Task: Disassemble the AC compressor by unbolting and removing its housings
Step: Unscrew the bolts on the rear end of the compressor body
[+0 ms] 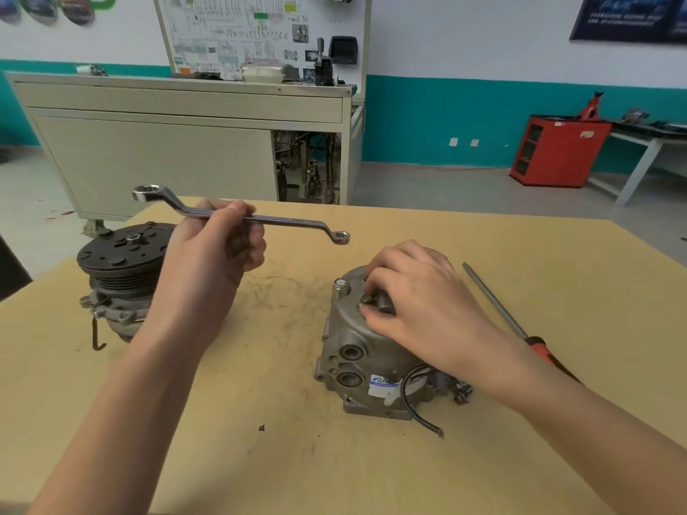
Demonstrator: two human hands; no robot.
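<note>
Right hand [416, 302]: rests on top of the compressor housing [345, 328], fingertips pinching a bolt [366, 300].
Compressor housing: stands on the wooden table [297, 459], centre-right, directly under that hand.
Left hand [219, 250]: raised, fingers curled round a ring wrench [293, 220], apart from the housing.
Pulley section [119, 262]: table's left, beside the left wrist.
Screwdriver [494, 302]: lies right of the right hand.

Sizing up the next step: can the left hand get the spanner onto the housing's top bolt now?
Probably not yet: the right hand pinches that bolt on top of the housing and partly covers it. The left hand holds the spanner raised off to the left; nothing else is between.
</note>
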